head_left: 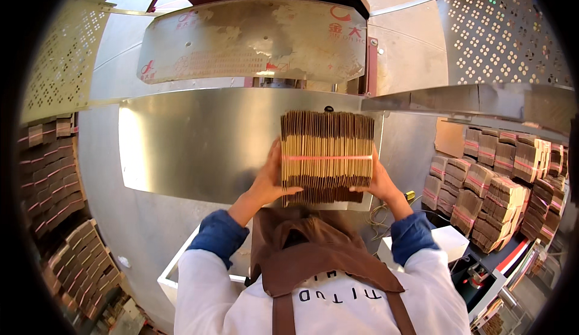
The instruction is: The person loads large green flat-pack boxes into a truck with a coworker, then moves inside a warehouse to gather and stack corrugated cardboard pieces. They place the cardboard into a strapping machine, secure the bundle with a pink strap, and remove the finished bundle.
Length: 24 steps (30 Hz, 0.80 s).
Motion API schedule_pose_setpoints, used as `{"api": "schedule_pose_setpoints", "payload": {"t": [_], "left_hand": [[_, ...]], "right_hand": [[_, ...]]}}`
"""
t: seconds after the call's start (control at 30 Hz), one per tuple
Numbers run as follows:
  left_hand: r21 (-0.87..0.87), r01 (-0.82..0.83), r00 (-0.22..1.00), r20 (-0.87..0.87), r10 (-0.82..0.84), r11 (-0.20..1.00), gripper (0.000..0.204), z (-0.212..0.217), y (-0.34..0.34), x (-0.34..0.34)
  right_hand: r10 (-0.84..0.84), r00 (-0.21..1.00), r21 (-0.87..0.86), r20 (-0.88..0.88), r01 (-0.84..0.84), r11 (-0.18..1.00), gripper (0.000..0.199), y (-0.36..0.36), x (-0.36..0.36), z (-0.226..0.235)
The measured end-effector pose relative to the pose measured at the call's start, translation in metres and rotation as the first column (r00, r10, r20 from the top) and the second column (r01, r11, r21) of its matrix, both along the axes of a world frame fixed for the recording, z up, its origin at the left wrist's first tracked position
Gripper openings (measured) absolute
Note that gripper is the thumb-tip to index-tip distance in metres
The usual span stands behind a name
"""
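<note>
Both hands clamped on one bundle of flat cardboard pieces, pressing in from either side. My left hand has the palm flat on the bundle's left face, fingers curled under the lower front edge w/ fingertips showing on the front. My right hand is on the right face, thumb hooked round the lower front corner. So both are closed firm on the stack, nothing else in them.

Bundle is held up in front of my chest, above my brown apron, edges of the sheets facing me, standing upright. A thin pink band runs across the middle & keeps the sheets together. Top edge slightly uneven.

Right behind the bundle is a wide shiny metal panel of a machine; can't tell if the bundle touches it. Above that, a worn curved metal cover w/ patchy surface. Perforated metal guards sit upper left & upper right.

To my right, well apart from my hands, a big pile of banded bundles, same kind, pink bands too. To my left, more banded stacks in rows along the edge. White box edge just beside my right sleeve.
</note>
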<state>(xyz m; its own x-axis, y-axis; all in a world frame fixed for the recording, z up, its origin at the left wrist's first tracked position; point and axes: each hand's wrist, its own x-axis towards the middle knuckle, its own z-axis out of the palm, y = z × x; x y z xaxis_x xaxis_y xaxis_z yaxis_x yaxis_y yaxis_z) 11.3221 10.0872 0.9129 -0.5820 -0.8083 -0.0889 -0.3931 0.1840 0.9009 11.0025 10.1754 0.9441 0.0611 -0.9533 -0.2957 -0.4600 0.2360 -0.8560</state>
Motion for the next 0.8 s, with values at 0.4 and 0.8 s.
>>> {"api": "schedule_pose_setpoints", "payload": {"t": [0.4,0.8], "left_hand": [[0.768,-0.118,0.937,0.297,-0.186,0.63,0.095,0.117,-0.074,0.014],[0.846,-0.092,0.961,-0.063,0.27,0.525,0.093,0.051,-0.019,0.063]], "right_hand": [[0.192,0.93,0.365,0.314,-0.305,0.88,0.084,-0.091,-0.016,0.075],[0.091,0.858,0.329,0.506,-0.289,0.899,0.088,-0.09,0.042,0.014]]}}
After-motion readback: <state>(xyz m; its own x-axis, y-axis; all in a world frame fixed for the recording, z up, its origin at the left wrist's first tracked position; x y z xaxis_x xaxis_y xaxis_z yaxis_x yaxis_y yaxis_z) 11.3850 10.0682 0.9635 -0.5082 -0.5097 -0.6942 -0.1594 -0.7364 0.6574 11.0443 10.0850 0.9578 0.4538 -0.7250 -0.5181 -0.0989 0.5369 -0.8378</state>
